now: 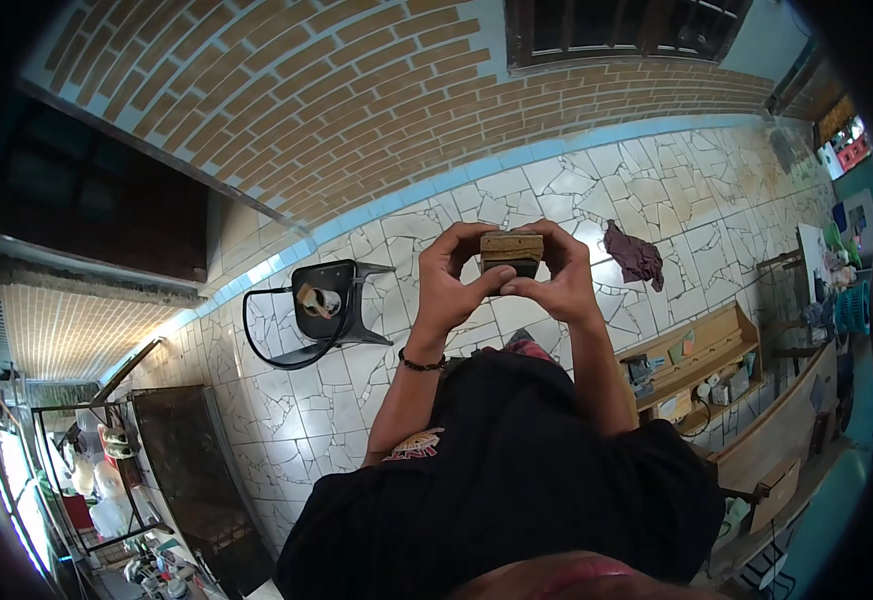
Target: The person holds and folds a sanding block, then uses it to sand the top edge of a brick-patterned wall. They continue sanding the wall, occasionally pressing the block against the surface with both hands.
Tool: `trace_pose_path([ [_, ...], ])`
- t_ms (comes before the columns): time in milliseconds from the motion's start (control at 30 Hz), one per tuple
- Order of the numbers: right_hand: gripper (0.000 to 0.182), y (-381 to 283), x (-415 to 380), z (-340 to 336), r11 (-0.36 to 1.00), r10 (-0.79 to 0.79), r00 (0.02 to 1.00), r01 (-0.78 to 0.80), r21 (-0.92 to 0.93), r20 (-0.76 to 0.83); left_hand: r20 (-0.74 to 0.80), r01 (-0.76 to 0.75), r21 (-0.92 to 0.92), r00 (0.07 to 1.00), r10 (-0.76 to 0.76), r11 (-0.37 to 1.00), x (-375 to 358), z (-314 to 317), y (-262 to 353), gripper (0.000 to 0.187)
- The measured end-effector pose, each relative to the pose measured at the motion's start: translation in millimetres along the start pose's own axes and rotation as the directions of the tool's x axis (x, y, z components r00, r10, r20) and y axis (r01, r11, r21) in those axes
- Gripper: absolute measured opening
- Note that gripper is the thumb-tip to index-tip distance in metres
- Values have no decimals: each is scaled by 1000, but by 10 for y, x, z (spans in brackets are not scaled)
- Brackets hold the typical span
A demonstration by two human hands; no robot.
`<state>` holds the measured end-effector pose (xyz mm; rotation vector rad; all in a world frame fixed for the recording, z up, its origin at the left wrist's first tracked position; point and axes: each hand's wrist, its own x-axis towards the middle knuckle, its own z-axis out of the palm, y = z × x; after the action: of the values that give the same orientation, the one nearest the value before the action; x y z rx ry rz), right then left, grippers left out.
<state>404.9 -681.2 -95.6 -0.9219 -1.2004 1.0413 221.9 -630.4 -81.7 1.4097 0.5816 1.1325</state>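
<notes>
The floor [296, 430] is pale, with irregular stone-like pieces set in square tiles. A crumpled dark purple cloth [635, 258] lies on it, and a black chair [328, 276] stands there with small items [318, 300] on its seat. A wooden shelf [691, 362] holds assorted small objects [721, 388].

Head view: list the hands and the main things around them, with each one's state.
Left hand: gripping the block
Right hand: gripping it too
Block: held between both hands
Cloth: crumpled on the floor
Chair: small items on its seat
Wooden shelf: open, holding assorted items
</notes>
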Motion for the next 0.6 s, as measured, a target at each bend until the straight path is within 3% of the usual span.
trace_pose_path([
  [67,71,-4,33,-230,997,8,1000,-6,-74,19,3,22,-46,1000,-22,999,91,163,-57,53],
  [233,75,-42,-10,-547,999,51,997,-51,-15,-58,44,44,-65,998,-41,997,269,447,-292,53],
  [367,73,112,-94,-733,982,97,989,-113,-154,-110,126,125,-48,985,-119,991,303,474,-542,53],
  [500,71,144,22,-637,995,89,976,-77,69,-198,110,191,-90,977,-181,977,474,529,-532,52],
  [600,67,333,107,-751,994,110,977,-111,6,-184,208,220,-85,958,-199,972,615,390,-798,52],
])
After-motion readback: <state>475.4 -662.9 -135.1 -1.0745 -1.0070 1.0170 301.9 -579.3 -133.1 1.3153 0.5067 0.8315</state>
